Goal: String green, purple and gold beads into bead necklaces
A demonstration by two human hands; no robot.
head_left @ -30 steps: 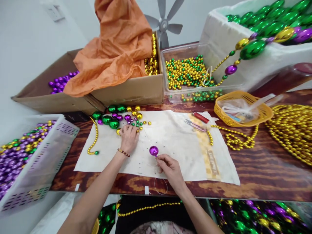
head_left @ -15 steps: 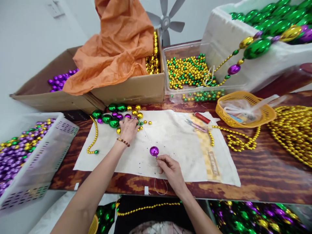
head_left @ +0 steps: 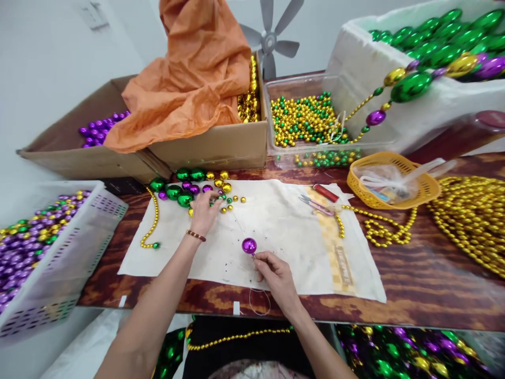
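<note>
A purple bead (head_left: pixel 249 245) sits on a thin needle and thread, just beyond the pinched fingertips of my right hand (head_left: pixel 276 276), above the white cloth (head_left: pixel 292 237). A loop of thread hangs below that hand. My left hand (head_left: pixel 205 211) reaches over the loose beads at the cloth's back left, its fingers bent and apart, with small green beads beside the fingertips. Large green beads (head_left: pixel 173 192) and purple and gold ones lie around it. To the left, a gold bead strand (head_left: pixel 155 221) ends in a green bead.
Scissors (head_left: pixel 315 205) and a red-handled tool (head_left: pixel 325 192) lie at the cloth's right, near a yellow basket (head_left: pixel 355 184) and gold strands (head_left: pixel 465 221). Behind stand a cardboard box (head_left: pixel 205 147) and a clear bin (head_left: pixel 288 158). A white crate (head_left: pixel 87 237) is at left.
My left hand has shifted slightly left, its fingers lifting and spreading, so more small green beads show. My right hand and the purple bead have barely moved.
</note>
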